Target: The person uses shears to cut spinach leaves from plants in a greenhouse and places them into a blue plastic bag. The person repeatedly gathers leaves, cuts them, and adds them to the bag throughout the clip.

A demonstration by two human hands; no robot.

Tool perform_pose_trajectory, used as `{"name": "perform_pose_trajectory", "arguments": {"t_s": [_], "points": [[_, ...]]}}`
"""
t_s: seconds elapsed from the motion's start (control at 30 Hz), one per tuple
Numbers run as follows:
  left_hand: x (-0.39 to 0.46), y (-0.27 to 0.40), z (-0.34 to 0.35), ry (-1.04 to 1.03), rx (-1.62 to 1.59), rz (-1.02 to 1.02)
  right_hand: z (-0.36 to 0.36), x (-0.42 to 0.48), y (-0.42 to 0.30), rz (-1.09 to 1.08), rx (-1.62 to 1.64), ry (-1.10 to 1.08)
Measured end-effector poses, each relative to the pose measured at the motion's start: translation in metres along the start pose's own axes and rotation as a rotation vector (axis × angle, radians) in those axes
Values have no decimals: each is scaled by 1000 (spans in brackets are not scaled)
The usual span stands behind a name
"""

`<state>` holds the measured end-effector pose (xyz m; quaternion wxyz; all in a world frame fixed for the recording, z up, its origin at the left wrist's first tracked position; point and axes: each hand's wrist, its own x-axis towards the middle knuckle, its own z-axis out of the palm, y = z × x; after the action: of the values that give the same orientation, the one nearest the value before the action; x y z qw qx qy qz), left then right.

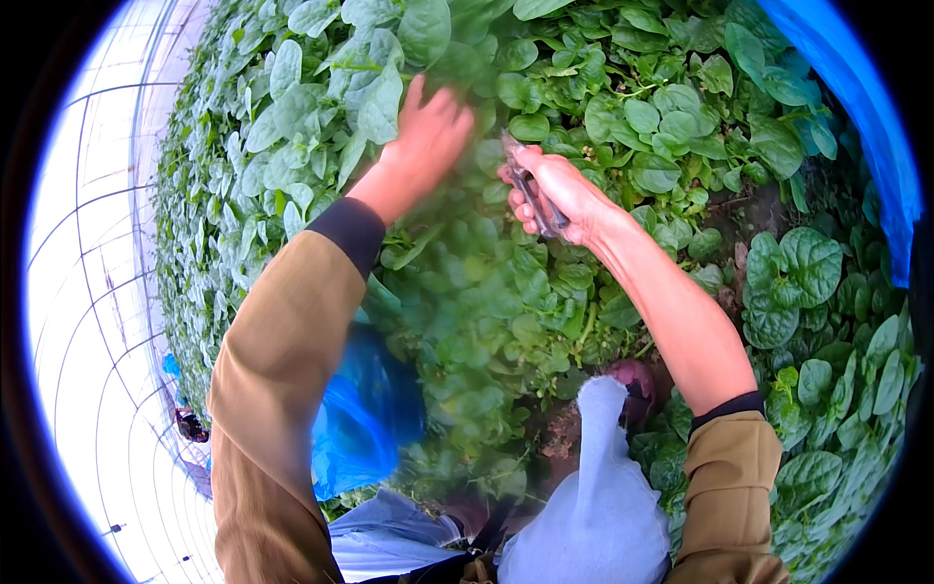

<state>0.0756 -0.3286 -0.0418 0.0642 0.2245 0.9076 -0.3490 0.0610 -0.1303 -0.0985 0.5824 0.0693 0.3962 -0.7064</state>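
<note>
My left hand reaches into the tall leafy greens at the upper left, palm down and blurred. Its fingers lie against the leaves, and whether it grips a stem cannot be told. Just right of it, my right hand is closed around a pair of small hand shears, whose tips point up and left toward the foliage. Low green plants with rounded leaves spread beneath and beyond both hands.
A blue plastic bag sits beside my left forearm. Blue plastic sheeting curves along the upper right. Bare soil shows right of my right forearm. My denim-covered knee is below, near a purple-pink shoe. A greenhouse frame rises at left.
</note>
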Motion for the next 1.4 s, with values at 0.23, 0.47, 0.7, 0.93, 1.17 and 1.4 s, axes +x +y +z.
{"name": "perform_pose_trajectory", "arguments": {"t_s": [0.23,0.47,0.7,0.93,1.17,1.4], "points": [[-3,5,4,31,80,-28,4,13,-24,80,-122,-12],[1,-6,-5,24,207,98,7,33,-36,81,-169,-5],[9,-7,6,10,202,31,4,40,-31,11,-120,12],[1,-14,20,-14,52,-92,-2,-15,-13,118,-60,-109],[3,-18,20,56,1,-95,2,-4,-8,166,-14,-94],[2,-15,22,132,-22,-82,13,11,-11,179,30,-86]]}}
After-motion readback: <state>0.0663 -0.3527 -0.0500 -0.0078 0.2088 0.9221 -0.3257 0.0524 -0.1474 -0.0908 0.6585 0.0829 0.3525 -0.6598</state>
